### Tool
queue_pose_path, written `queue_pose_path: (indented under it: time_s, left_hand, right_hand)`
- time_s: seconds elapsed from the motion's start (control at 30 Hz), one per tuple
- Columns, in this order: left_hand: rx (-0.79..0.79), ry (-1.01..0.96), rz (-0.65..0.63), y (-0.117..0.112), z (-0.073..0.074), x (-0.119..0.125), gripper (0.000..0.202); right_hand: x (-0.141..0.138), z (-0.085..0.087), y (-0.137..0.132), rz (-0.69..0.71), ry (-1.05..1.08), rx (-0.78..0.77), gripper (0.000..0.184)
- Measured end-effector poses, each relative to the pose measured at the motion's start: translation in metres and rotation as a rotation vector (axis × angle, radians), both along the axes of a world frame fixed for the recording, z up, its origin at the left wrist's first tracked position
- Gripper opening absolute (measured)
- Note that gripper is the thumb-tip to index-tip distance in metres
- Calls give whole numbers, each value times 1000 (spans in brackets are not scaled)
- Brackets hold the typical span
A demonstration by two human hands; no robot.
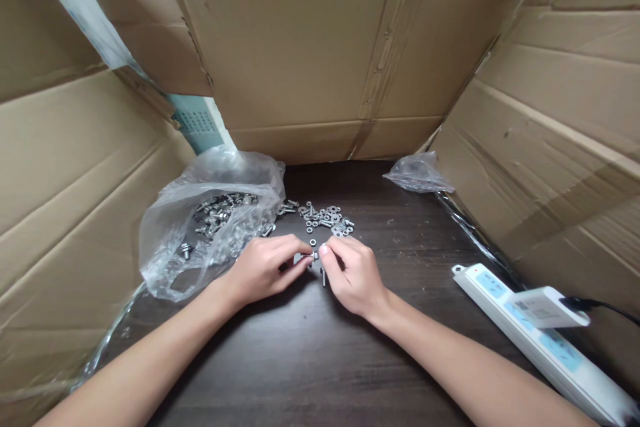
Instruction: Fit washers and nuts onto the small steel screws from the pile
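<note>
My left hand (270,264) is closed in a pinch on a small metal bolt (315,255), which has a washer or nut on it. Facing it, my right hand (353,275) has thumb and fingers pressed together close to the end of that bolt; whatever lies between them is hidden. Under the right fingers another bolt (323,277) shows on the table. A loose nut (313,242) lies just beyond both hands. Further back is a loose pile of bolts, nuts and washers (327,219).
An open clear plastic bag (165,233) with many bolts stands at the left. A smaller plastic bag (419,172) lies at the back right. A white power strip (520,340) with a plugged-in adapter (547,307) runs along the right. Cardboard walls (300,47) surround the dark table (300,360).
</note>
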State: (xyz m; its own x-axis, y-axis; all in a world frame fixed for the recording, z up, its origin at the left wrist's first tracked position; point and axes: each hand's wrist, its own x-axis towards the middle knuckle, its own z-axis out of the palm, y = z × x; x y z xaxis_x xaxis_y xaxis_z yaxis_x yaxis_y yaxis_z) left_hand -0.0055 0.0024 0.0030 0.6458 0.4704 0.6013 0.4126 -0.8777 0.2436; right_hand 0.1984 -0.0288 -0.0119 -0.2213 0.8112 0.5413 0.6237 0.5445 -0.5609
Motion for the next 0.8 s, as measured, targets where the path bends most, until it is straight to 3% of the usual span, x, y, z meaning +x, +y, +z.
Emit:
queue_pose_path:
  time_s: [0.8]
  left_hand:
    - [-27, 7, -2, -2, 0, 0, 10]
  right_hand:
    - [-1, -5, 2, -19, -117, 34, 36]
